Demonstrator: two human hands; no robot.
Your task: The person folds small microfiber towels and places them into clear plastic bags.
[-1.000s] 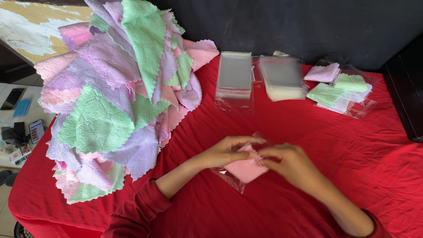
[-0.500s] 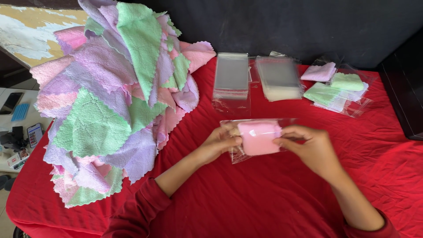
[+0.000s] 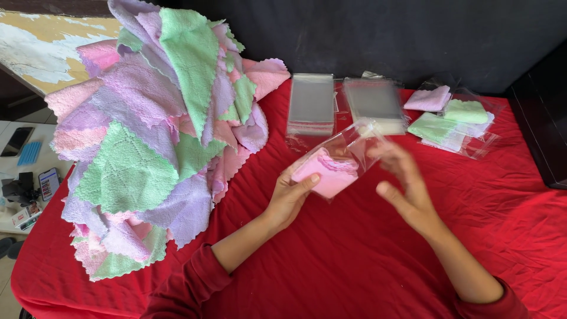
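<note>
My left hand [image 3: 290, 198] grips a folded pink cloth [image 3: 326, 173] that sits inside a clear plastic bag [image 3: 348, 145], held tilted above the red cloth-covered table [image 3: 354, 260]. The bag's open end points up and to the right. My right hand [image 3: 404, 180] hovers just right of the bag with fingers spread, blurred by motion and holding nothing. A tall heap of pink, green and lilac cloths [image 3: 153, 130] lies to the left of my hands.
Two stacks of clear empty bags [image 3: 311, 103] [image 3: 375, 103] lie behind my hands. Bagged pink and green cloths [image 3: 452, 118] rest at the back right. A dark wall runs behind, a dark cabinet [image 3: 546, 118] stands right, and a side table with phones [image 3: 23, 171] is left.
The bagged pink cloth has been lifted off the table and tilted. My right hand has let go of it and drawn back to the right; my left hand keeps hold.
</note>
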